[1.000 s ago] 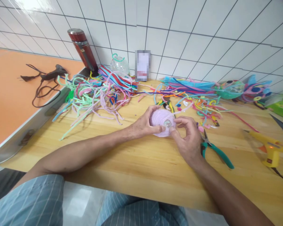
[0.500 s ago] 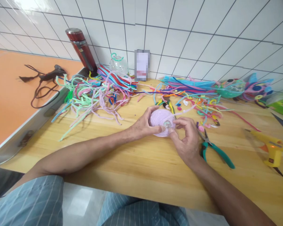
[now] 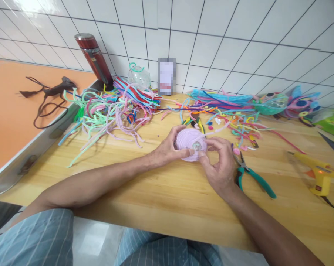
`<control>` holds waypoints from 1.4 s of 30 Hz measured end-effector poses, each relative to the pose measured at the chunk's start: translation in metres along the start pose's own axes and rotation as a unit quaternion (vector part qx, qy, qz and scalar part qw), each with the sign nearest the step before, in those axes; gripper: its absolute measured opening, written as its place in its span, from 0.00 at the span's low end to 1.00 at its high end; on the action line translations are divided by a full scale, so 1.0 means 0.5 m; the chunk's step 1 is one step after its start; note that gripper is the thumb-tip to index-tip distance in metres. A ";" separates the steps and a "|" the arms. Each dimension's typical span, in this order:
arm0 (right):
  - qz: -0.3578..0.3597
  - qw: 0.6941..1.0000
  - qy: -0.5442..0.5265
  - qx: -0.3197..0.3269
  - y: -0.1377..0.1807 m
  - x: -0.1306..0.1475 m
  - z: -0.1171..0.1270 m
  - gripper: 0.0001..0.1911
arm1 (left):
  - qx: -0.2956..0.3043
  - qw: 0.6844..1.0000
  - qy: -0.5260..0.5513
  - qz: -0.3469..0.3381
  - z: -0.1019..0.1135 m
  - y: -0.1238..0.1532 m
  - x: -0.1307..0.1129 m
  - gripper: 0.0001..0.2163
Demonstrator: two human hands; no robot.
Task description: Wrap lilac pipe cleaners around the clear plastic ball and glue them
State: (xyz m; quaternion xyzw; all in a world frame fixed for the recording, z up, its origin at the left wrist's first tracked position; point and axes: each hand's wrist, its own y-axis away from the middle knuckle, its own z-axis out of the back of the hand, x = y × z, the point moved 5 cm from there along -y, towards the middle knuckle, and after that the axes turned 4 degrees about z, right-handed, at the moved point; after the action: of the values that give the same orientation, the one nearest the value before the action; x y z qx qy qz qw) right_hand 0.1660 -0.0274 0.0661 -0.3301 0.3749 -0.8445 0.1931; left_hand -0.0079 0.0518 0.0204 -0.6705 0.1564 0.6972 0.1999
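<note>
So the lilac ball (image 3: 189, 142), which looks wound round and round in fuzzy pipe cleaner, sits right between both hands, low over the wooden table (image 3: 155, 199). The left hand (image 3: 167, 149) cups it from its side, fingers curled over the far top and the thumb (image 3: 184, 152) pressed along the near face, so that one's doing the holding. The right hand (image 3: 221, 164) comes in from the opposite side with its fingertips (image 3: 202, 156) pinched narrow, touching the ball just beside a small bare, shiny patch (image 3: 196, 146) that faces up toward the camera. That patch lies between the left thumb tip and the right pinch, closer to the right fingers if anything. I can't tell whether a loose pipe cleaner end is caught in that pinch, it's too small. The ball is roundish, so no real long axis, and the winding rings run around that bare patch. Teal-handled pliers (image 3: 252, 175) lie just beyond the right knuckles, a yellow glue gun (image 3: 319, 177) well past those, and the tangled pipe cleaner pile (image 3: 111, 111) sits out beyond the left fingers.
</note>
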 end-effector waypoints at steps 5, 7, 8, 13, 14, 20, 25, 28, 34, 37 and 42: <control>0.054 0.998 0.030 0.021 0.000 0.010 -0.003 0.19 | -0.010 1.000 -0.017 0.007 0.001 0.001 -0.001 0.46; 0.053 0.998 0.030 0.025 0.002 0.008 -0.004 0.18 | -0.008 1.000 -0.018 0.006 0.001 0.001 0.002 0.47; 0.050 0.998 0.029 0.028 0.003 0.006 -0.004 0.18 | -0.007 1.000 -0.016 0.007 0.001 0.001 0.004 0.47; 0.036 0.998 0.022 0.035 0.005 0.001 -0.005 0.18 | 0.000 1.000 -0.007 0.007 -0.001 0.002 0.011 0.48; 0.036 0.999 0.021 0.035 0.004 0.001 -0.005 0.18 | 0.002 1.000 -0.007 0.005 -0.002 0.002 0.011 0.48; 0.034 0.999 0.021 0.034 0.002 0.004 -0.001 0.18 | 0.021 1.000 -0.012 0.007 -0.001 0.004 0.006 0.48; 0.031 0.999 0.015 0.037 0.003 0.005 -0.002 0.18 | 0.033 0.999 -0.008 0.011 0.000 0.006 0.001 0.48; 0.027 0.999 0.016 0.031 0.004 0.004 -0.002 0.18 | 0.052 0.998 0.002 0.021 -0.001 0.008 -0.005 0.48; 0.022 0.999 0.018 0.034 0.003 0.005 -0.001 0.17 | 0.078 0.996 0.018 0.038 -0.005 0.010 -0.016 0.46; 0.024 0.999 0.014 0.031 0.003 0.006 -0.001 0.16 | 0.075 0.996 0.017 0.036 -0.004 0.006 -0.012 0.45; 0.021 0.999 0.013 0.033 0.007 0.004 -0.008 0.16 | 0.054 0.998 0.003 0.027 0.004 0.004 0.000 0.44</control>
State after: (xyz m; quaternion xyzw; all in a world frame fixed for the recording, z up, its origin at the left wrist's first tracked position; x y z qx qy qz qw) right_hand 0.1620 -0.0287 0.0624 -0.3049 0.3564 -0.8561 0.2169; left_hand -0.0103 0.0511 0.0204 -0.6559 0.2130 0.6910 0.2165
